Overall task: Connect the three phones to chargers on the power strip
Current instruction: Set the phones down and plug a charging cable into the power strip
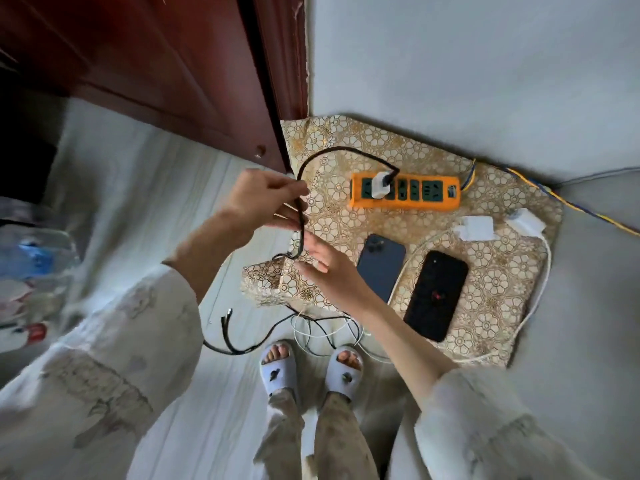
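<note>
An orange power strip (405,203) lies on a table covered with a gold floral cloth (495,278). A white charger (381,184) is plugged into it, and its black cable (346,152) arcs left. My left hand (263,199) pinches that cable above the table's left edge. My right hand (325,263) reaches under it with straight fingers touching the hanging cable. A dark blue phone (381,263) and a black phone (436,294) lie face down on the cloth. Two loose white chargers (476,228) (524,221) lie behind them. Only two phones are visible.
A white cable (540,289) loops around the black phone. Black and white cable ends (228,318) dangle to the floor near my slippered feet (311,368). A red wooden door (173,71) stands at left, a grey wall behind. Plastic bottles (31,258) sit at far left.
</note>
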{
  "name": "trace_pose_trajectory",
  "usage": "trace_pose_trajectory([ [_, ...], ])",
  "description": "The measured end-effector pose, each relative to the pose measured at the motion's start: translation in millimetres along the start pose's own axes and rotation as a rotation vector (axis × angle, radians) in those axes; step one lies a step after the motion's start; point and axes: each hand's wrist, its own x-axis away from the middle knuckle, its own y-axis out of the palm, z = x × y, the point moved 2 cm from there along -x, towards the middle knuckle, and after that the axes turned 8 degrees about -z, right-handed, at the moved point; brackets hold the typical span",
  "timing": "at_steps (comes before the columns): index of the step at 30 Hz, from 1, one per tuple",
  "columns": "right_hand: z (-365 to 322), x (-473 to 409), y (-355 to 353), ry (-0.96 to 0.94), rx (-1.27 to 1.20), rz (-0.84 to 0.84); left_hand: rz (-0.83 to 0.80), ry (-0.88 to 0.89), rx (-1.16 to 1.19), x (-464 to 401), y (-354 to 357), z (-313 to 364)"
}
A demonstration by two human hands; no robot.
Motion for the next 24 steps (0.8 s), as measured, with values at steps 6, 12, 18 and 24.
trace_pose_trajectory([
  [6, -33, 21, 18, -0.123, -0.1, 0.172, -0.046, 0.018, 0.159, 29, -6, 33],
  [12, -59, 63, -5, -0.18, -0.532, 0.195, -0.219, 0.054, -0.284, 79, -3, -10],
  [18, -84, 93, -3, -0.194, -0.689, 0.195, -0.084, 0.163, -0.637, 126, 2, -46],
  [24, -83, 106, 16, -0.198, -0.546, 0.244, 0.112, 0.279, -0.382, 148, -14, 0],
])
